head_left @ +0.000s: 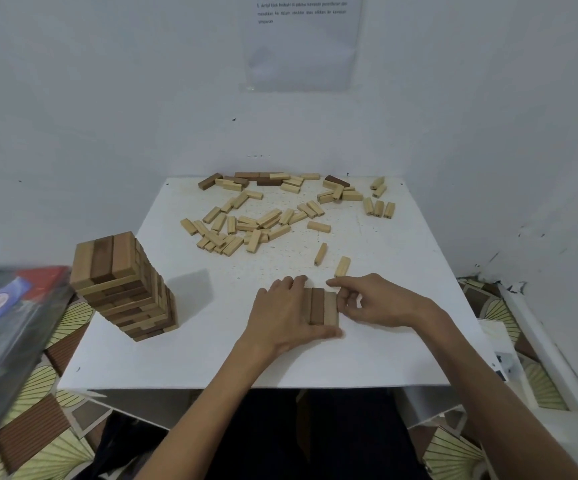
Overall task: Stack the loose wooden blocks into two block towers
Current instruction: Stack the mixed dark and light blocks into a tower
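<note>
At lower centre, the base row (318,306) is best squared flush between the flat, unclenched left hand (280,317) and the right hand (377,303), whose grip cannot be told, before loose blocks (246,226) are added.

I see tower (124,285): tall, upright, light and dark layers crossed | row of three blocks (318,306): flat, side by side, touching, dark one in the middle, right of the tower | loose blocks (246,226): scattered flat beyond and right of the tower, mostly light, few dark farthest
</note>
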{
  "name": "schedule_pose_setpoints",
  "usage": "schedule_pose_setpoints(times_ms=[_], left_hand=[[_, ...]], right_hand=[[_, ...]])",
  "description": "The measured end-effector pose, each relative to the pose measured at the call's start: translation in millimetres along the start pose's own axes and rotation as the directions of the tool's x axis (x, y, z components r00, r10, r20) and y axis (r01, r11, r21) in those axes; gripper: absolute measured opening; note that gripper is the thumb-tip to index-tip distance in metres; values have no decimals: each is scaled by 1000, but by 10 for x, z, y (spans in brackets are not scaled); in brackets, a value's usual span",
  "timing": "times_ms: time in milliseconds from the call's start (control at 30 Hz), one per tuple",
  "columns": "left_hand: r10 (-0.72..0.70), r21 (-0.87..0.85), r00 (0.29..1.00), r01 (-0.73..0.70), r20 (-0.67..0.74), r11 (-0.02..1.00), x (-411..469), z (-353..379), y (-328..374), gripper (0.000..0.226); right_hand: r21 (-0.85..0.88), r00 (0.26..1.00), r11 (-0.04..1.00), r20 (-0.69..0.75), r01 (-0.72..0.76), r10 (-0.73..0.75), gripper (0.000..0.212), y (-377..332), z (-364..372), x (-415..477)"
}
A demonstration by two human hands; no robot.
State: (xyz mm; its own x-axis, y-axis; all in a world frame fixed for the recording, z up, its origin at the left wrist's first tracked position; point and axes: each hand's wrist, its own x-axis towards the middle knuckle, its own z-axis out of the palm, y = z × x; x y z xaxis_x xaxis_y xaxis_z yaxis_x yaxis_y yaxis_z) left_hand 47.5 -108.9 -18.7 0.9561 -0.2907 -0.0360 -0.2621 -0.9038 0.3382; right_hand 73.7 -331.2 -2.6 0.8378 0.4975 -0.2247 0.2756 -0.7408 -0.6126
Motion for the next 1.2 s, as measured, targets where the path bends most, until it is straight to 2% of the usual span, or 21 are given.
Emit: schedule_pose_setpoints(times_ms=[100,200,267,367,433,567,667,767,867,1000,1200], left_hand=[[-65,-3,993,65,-94,998,-27,78,114,95],[-78,-21,991,76,-111,997,-30,120,141,81],[-45,-47,995,41,-84,998,-2,107,93,78],[81,-60,996,-80,22,995,50,-7,-56,80],[162,-123,982,-149,100,981,57,-98,-151,81],[228,-338,959,-162,169,927,12,-130,-254,86],[138,-260,985,-106,105,960,-61,-121,-295,96],[150,-116,983,-138,107,984,-77,-124,-298,88],[190,-113,971,-174,143,978,-46,-155,-255,74],[190,-82,966,-178,175,981,-19,-204,-216,68],[166,-223,970,-125,177,967,37,-206,-308,68]], right_hand=[[50,996,999,-88,-1,6,38,-12,27,22],[113,989,994,-146,9,7,29,-26,53,15],[130,986,991,-165,7,15,37,-37,49,4],[81,998,997,-69,-1,7,78,-51,61,-6],[40,1000,999,-14,-10,10,94,-63,96,-7],[55,998,998,-54,-6,9,78,-101,170,-26],[46,997,999,-74,-21,24,73,-121,199,-49],[65,996,997,-68,-46,50,73,-138,198,-54],[64,997,996,-48,-60,63,73,-165,182,-44],[58,995,995,-56,-76,80,74,-183,201,-54],[59,996,996,-61,-69,72,76,-184,202,-63]])
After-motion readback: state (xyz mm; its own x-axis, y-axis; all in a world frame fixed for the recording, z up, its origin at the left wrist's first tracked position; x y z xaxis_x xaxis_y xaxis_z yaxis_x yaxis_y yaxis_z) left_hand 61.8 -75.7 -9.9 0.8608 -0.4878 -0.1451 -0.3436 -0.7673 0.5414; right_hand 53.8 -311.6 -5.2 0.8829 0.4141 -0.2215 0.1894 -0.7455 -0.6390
